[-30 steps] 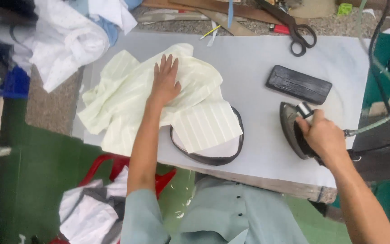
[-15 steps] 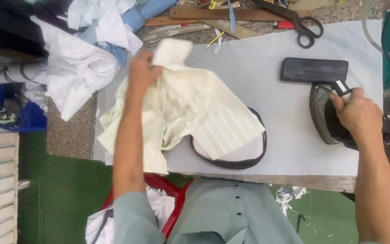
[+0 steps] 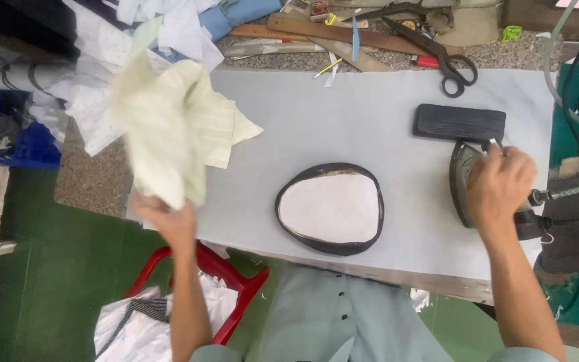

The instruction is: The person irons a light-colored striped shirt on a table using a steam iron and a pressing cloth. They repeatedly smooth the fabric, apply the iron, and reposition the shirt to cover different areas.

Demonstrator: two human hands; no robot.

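- Nearest to the camera is the person's pale green shirt (image 3: 343, 322), with small dark buttons down the front.
- At lower left a red stool (image 3: 239, 285) stands on the green floor, with white cloth pieces (image 3: 135, 322) lying at it.
- The left hand (image 3: 169, 218) is lifted at the left edge of the desk (image 3: 343, 121); its fingers are clenched around the lower end of a pale yellow cloth (image 3: 169, 127).
- The cloth hangs in the air above the left edge of the desk, crumpled and a little blurred, and does not lie flat on the desk.
- In the middle of the desk, near its front edge, lies an oval pad (image 3: 330, 208), white on top with a dark rim.
- The right hand (image 3: 500, 184) is on the right side; its fingers are closed around the handle of an iron (image 3: 467, 181), which stands on the desk.
- Just behind the iron lies a black block (image 3: 459, 122), flat on the desk.
- Farther back, at the rear edge of the desk, are black scissors (image 3: 447, 64) and a wooden ruler (image 3: 330, 33).
- At far left is a heap of white fabric (image 3: 95, 100), with a blue bin (image 3: 15, 144) beside it.
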